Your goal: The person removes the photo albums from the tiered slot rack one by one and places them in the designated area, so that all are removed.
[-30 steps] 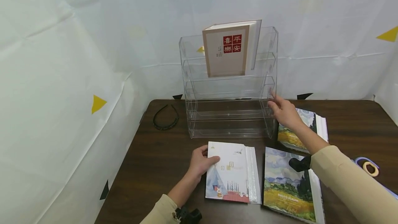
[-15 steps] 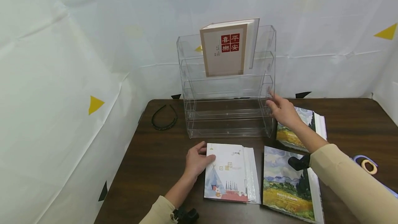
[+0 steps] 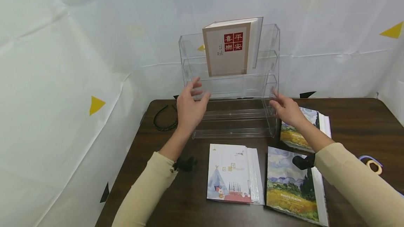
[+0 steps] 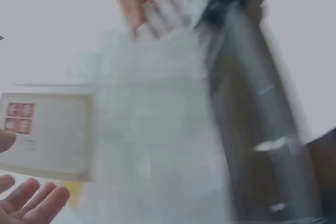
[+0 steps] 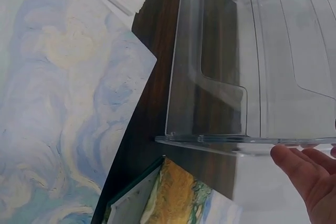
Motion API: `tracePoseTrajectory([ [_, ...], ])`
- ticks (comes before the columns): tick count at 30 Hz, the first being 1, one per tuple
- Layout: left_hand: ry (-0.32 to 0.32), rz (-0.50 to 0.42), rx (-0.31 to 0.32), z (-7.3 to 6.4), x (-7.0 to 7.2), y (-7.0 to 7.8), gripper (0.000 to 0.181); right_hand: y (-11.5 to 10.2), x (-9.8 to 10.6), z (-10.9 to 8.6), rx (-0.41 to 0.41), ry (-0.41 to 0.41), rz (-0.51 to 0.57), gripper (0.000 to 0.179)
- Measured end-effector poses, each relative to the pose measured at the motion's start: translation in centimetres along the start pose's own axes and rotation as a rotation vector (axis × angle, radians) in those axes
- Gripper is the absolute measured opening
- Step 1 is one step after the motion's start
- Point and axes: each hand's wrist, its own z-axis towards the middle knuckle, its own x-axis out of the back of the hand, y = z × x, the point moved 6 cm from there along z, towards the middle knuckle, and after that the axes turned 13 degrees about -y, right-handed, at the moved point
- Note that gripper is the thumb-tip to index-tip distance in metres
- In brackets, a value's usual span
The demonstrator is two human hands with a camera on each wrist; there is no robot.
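Note:
A clear tiered acrylic rack point(image 3: 231, 134) stands on the table, with a thick beige album point(image 3: 227, 53) bearing red square characters in its upper part. My left hand point(image 3: 190, 107) is raised at the rack's left side, fingers apart and holding nothing; whether it touches the rack I cannot tell. On the rack's right side panel point(image 5: 231, 139), my right hand point(image 3: 286, 110) rests its fingertips from outside. Below the rack lies a white album point(image 3: 228, 174) with a tent drawing. Beside it is a landscape-painted photo album point(image 3: 291, 185), partly under the right sleeve.
Another landscape photo album point(image 3: 296, 137) lies right of the rack, behind the right forearm. A black headband point(image 3: 165, 128) lies left of the rack. Rings of blue and cream point(image 3: 374, 166) sit at the right. White sheeting point(image 3: 151, 20) walls the table.
My left hand has let go of the white album and moved up to the rack's left side. My right hand stays at the rack's right side. The white album has stayed on the table.

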Motion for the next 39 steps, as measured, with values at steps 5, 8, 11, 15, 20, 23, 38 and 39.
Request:
tracePoseTrajectory([
  [5, 0.052, 0.081, -0.003, 7.5, 0.5, 2.8, 0.058, -0.1, 0.1, 0.0, -0.008, -0.007, 0.016, 0.057],
  [8, 0.058, 0.101, 0.018, 10.8, 0.2, 3.2, 0.065, -0.2, 0.0, 0.0, -0.006, -0.009, 0.021, 0.057],
  [11, 0.049, 0.048, 0.006, 12.6, -0.2, 3.0, 0.063, -0.3, -0.1, 0.0, -0.003, -0.011, 0.021, 0.057],
  [15, 0.046, -0.061, -0.043, 13.5, -0.5, 2.8, 0.05, -0.3, -0.2, -0.1, -0.004, -0.007, 0.021, 0.057],
  [20, 0.044, -0.187, -0.112, 13.7, -0.7, 2.6, 0.036, -0.3, -0.3, -0.1, -0.012, -0.015, 0.025, 0.058],
  [23, 0.011, -0.228, -0.163, 13.7, -0.9, 2.8, 0.033, -0.2, -0.3, 0.0, -0.012, -0.011, 0.026, 0.058],
  [38, 0.045, -0.457, -0.593, 5.4, 7.1, 8.9, 0.03, -0.1, -0.3, 0.4, -0.017, -0.014, 0.026, 0.059],
  [39, 0.042, -0.456, -0.602, 4.2, 8.0, 8.5, 0.031, -0.1, -0.3, 0.4, -0.017, -0.017, 0.026, 0.059],
])
